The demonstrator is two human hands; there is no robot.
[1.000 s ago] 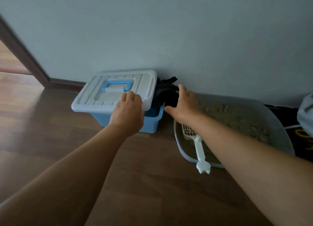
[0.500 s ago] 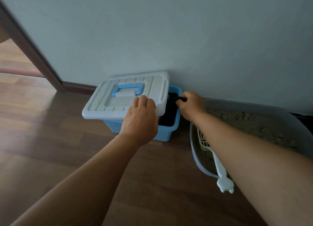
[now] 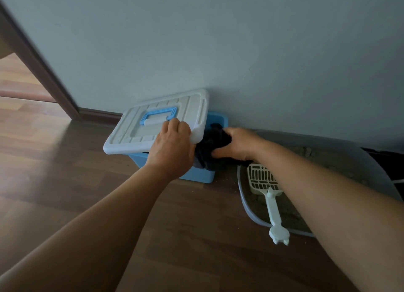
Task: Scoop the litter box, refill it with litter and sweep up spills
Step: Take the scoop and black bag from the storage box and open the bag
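A blue storage bin [image 3: 196, 175] stands against the wall, its white lid [image 3: 157, 125] with a blue handle shifted left and tilted up. My left hand [image 3: 170, 147] grips the lid's near right corner. My right hand [image 3: 236, 145] grips a black bag [image 3: 209, 147] that sticks out of the bin's open right side. To the right sits a grey litter box [image 3: 247, 204] with sandy litter. A pale slotted scoop [image 3: 266, 191] lies in it, its handle hanging over the front rim.
Dark wood floor [image 3: 76, 182] spreads to the left and front, with a few litter grains near the bin's right corner. A doorway with a brown frame [image 3: 39, 68] opens at far left. A black item lies by the wall at far right.
My left hand has lifted the lid's right corner higher. My right hand has closed on the black bag and drawn it up out of the bin. The view has shifted right.
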